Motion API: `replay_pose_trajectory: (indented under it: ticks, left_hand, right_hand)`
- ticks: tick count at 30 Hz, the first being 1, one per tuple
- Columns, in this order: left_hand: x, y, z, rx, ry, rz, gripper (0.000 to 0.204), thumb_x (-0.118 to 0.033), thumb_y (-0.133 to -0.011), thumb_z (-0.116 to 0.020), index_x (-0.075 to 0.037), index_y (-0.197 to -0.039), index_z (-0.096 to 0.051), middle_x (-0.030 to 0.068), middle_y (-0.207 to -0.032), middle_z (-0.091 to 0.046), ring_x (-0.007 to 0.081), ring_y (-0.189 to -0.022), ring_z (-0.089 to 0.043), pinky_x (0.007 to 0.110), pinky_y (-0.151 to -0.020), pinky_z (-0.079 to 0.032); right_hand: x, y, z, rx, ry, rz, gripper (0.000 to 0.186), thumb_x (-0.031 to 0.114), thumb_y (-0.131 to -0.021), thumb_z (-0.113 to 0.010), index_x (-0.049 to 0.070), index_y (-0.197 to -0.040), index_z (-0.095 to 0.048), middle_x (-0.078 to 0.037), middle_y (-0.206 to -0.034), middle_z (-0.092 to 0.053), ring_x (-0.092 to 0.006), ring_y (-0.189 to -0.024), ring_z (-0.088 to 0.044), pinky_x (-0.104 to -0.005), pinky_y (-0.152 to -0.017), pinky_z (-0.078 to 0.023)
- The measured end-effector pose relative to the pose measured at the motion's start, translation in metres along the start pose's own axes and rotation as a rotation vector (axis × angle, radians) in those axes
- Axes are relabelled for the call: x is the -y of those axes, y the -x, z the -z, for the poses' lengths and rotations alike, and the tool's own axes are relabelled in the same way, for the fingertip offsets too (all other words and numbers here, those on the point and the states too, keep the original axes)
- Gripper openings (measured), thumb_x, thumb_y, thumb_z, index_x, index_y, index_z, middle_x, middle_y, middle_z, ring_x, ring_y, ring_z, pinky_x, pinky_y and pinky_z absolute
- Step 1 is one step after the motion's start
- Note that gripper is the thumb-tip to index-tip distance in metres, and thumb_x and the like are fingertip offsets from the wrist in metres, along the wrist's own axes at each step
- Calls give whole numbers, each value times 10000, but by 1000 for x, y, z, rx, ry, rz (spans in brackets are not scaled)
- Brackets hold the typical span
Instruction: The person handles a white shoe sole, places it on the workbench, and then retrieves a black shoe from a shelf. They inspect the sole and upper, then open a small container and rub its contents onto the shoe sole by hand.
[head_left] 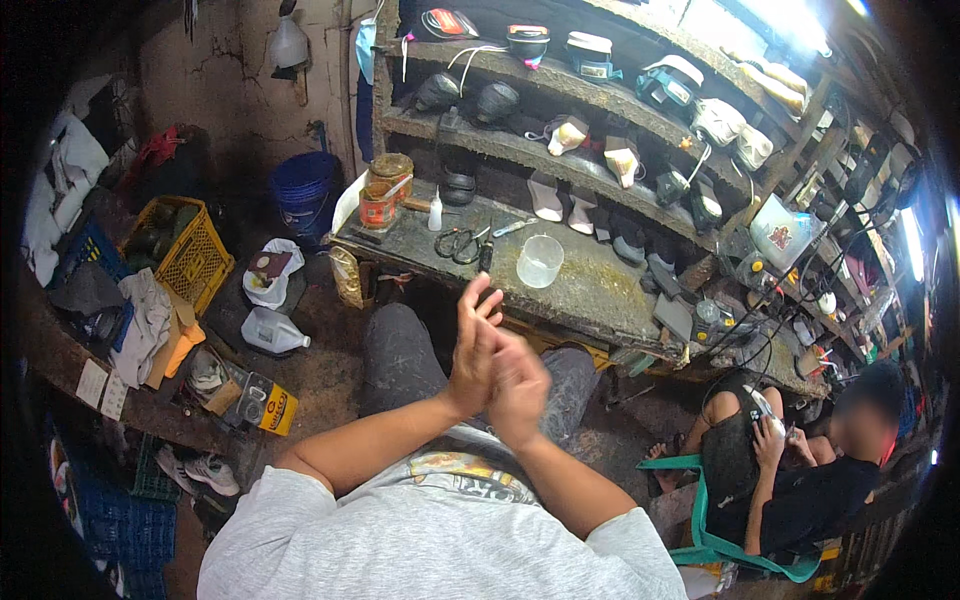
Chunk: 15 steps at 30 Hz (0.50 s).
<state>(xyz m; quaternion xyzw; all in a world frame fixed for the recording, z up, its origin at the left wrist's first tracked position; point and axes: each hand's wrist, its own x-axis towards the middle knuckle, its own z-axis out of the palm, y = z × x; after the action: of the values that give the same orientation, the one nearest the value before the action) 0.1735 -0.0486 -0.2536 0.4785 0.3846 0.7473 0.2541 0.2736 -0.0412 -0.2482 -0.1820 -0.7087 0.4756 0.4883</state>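
Observation:
My left hand [470, 350] is raised over my lap, fingers stretched out, with no object visible in it. Against its palm lies my right hand [520, 385], smeared by motion, so its fingers do not show clearly. Both hands are just short of the workbench edge [560, 318]. Beyond them on the bench stands a translucent plastic cup [540, 262]. To its left lie black-handled scissors [457, 246] and a dark-handled tool [487, 256]. A small white squeeze bottle [435, 212] stands farther back, beside a rusty red can [378, 205].
Shelves [560, 75] behind the bench hold shoes and shoe forms. At right, a seated co-worker [815, 470] handles a light-coloured piece, near a green chair [700, 520]. On the left floor are a yellow crate [195, 265], a blue bucket [303, 195] and a plastic jug [272, 331].

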Motion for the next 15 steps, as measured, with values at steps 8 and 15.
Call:
replay_pose_trajectory:
  ticks: [8,15]
  left_hand:
    - [28,-23,29,-518,640,766,647,-593,-1039,-441,-59,-1404,-470,101,-1264,-545,224,-1053,-615,366,-839,-546]
    - [22,22,39,56,-194,215,283,-130,-959,-669,-51,-1226,-616,65,-1210,-593,178,-1110,-593,338,-967,-494]
  right_hand:
    - [-55,-26,-26,-181,-425,-271,221,145,-1065,-551,0,-1223,-603,-50,-973,-657,-96,-760,-600,-245,-674,-518]
    - [-57,-50,37,-68,-549,-704,497,455,-1034,-540,194,-631,-411,69,-535,-295,-81,-454,-300,-259,-422,-192]
